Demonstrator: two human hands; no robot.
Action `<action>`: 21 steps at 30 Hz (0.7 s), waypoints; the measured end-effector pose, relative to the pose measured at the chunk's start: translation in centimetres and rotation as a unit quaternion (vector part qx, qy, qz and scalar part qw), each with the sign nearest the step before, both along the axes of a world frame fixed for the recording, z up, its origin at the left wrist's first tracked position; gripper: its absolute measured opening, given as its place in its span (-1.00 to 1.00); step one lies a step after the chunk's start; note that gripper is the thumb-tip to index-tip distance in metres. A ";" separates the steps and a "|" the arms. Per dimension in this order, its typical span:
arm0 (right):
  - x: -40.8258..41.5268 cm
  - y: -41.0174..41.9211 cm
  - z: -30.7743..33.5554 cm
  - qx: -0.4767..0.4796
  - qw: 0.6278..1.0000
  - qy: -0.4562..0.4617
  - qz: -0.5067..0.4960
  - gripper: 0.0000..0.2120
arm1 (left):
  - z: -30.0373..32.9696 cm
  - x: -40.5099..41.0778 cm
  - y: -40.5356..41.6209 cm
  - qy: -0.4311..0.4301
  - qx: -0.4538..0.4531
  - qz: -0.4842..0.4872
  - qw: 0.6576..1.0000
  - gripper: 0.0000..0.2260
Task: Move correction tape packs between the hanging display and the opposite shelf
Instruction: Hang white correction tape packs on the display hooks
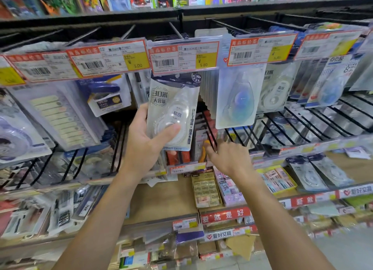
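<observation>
The left hand grips one correction tape pack, thumb across the clear blister front and fingers behind the card. The pack hangs upright just below the middle price tag, and its top edge is hidden behind that tag, so it cannot be told whether the hang hole sits on the peg or is clear of it. The step in hand appears to be seating the pack on, or drawing it off, the hanging display.

The right hand lies lower and to the right of the held pack. Its fingers extend toward the black wire dividers and hold nothing; whether the fingertips touch the wire cannot be told because of blur.

Recommended handling:

1. Keep the grip on the lower half of the pack. The card is thin and likely to flex, so pressure belongs on the rigid blister, not the card edges.
2. Keep the pack parallel to the row of identical packs just right of the held pack. A tilted card is likely to bind on the peg.
3. Move the pack along the peg axis, straight toward or away from the body, not downward. A downward pull may tear the hang hole.
4. Use the free right hand to steady the price tag if it swings.
5. Avoid the neighbouring blue correction tape pack, hanging above the right hand; a knock could unseat it.
</observation>
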State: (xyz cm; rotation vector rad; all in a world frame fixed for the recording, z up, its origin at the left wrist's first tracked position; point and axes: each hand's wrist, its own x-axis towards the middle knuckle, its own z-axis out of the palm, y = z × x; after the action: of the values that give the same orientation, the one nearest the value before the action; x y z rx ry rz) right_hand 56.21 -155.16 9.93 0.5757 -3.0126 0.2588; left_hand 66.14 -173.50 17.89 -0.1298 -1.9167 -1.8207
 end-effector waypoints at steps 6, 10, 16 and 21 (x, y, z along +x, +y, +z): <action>-0.1 0.0 -0.2 -0.014 1.000 0.010 0.001 -0.38 | 0.4 -1.4 -0.2 0.010 -0.025 0.024 0.999 -0.59; -0.1 0.0 -0.3 -0.029 0.999 0.014 0.000 -0.39 | 0.0 -1.4 0.0 0.023 -0.017 0.032 0.999 -0.57; -0.1 0.1 -0.5 -0.029 0.999 0.031 0.004 -0.41 | -1.1 -0.4 0.7 0.031 0.007 0.017 0.999 -0.57; -0.1 0.1 -0.6 -0.037 0.999 0.034 0.001 -0.43 | 0.6 -1.1 0.8 0.059 -0.007 0.033 0.998 -0.58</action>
State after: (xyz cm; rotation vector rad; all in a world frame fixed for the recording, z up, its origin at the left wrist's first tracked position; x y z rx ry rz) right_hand 56.09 -155.07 9.31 0.5688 -2.9242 0.3419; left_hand 65.05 -172.72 18.47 -0.1730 -1.8316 -1.7169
